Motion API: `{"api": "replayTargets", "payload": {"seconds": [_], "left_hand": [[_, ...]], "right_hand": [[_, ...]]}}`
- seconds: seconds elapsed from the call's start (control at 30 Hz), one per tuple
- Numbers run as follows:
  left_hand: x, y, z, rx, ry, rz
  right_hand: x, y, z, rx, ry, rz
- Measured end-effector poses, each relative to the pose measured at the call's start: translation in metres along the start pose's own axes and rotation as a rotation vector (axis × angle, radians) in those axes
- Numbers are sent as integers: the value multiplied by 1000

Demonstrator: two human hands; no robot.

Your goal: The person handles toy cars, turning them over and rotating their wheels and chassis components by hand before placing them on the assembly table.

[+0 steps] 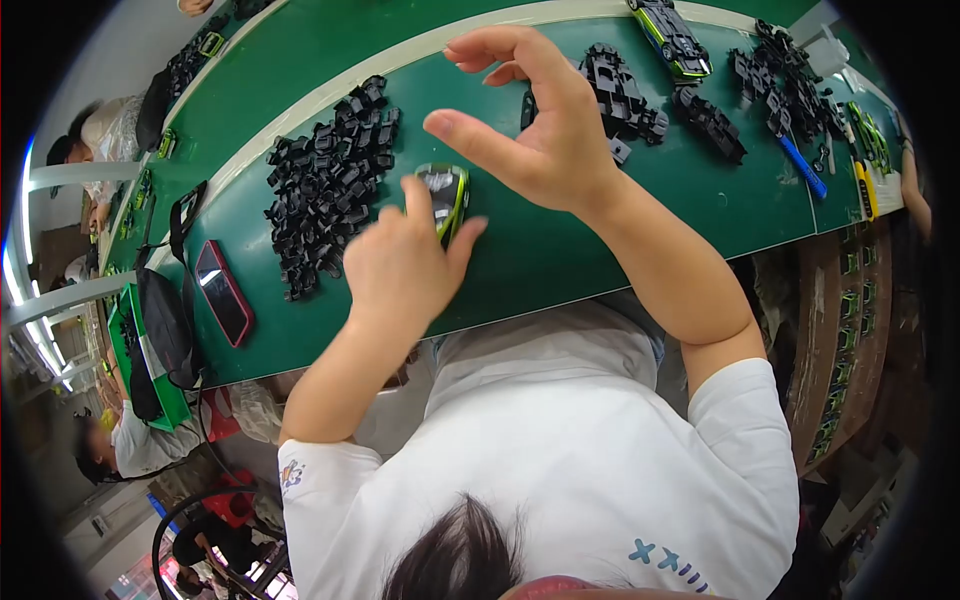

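A green toy car (pixel 455 196) with dark windows lies at the middle of the table. My left hand (pixel 405 255) is closed over it, the index finger on one side and the thumb on the other. Raised above the table to the right is my right hand (pixel 545 135), open, its thumb and fingers spread with nothing between them. Behind that hand, a black part (pixel 527 108) is partly hidden. Left of my left hand lies a big pile of small black plastic parts (pixel 330 185), shaped like seats.
Black car bases (pixel 620 95) and an upturned green toy car (pixel 675 40) lie at the back right. Further right are a blue-handled tool (pixel 803 168) and a yellow cutter (pixel 864 190). A red-edged phone (pixel 223 293) lies left. Other people sit at the far left.
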State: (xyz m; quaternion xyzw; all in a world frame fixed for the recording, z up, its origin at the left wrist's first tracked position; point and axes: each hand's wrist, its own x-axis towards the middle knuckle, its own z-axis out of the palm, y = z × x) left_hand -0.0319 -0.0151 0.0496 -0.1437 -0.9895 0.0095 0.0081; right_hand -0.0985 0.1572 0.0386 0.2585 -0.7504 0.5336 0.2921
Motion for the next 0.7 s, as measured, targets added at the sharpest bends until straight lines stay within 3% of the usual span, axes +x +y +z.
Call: {"api": "replayTargets", "payload": {"seconds": [0.07,0.13,0.17,0.27,0.3,0.4,0.57,0.7], "left_hand": [[22,2,0,25,64,-53],[33,-9,-4,-21,407,-56],[35,-10,-13,-167,397,-84],[57,-31,2,-383,435,283],[59,-30,1,-397,287,305],[57,-24,5,-267,230,412],[15,-29,3,-264,117,392],[-46,-46,15,-434,279,362]], "right_hand": [[2,1,-2,35,48,50],[7,0,-3,102,141,114],[12,-11,-9,92,143,203],[12,6,-6,267,189,279],[14,3,-7,274,217,306],[15,8,-7,290,224,323],[14,6,-9,236,186,342],[12,9,-6,170,151,247]]}}
